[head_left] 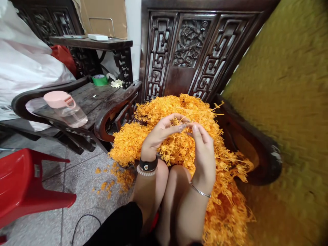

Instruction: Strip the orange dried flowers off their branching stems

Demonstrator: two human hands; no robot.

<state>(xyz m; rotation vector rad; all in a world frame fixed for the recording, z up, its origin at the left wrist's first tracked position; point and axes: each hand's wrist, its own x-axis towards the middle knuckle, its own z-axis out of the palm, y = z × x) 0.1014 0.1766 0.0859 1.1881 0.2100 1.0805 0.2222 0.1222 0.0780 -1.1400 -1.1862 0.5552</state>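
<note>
My left hand [164, 131] and my right hand [203, 147] meet at their fingertips above my knees. Thumb and fingers are pinched together on each, and whatever lies between them is too small or hidden to make out. Right behind and below them rises a big heap of orange plastic-looking flower pieces [179, 148], with thin stems and strands tangled together. A few longer strands [217, 108] stick out at the heap's upper right. The heap spreads over the carved wooden chair and down along my right side.
A dark carved chair back [176, 80] stands behind the heap. To the left are a wooden seat with a pink-lidded water bottle [68, 109] and green tape [99, 80], plus a red plastic stool [23, 184]. Loose orange bits [123, 179] lie on the floor near a black cable [85, 216].
</note>
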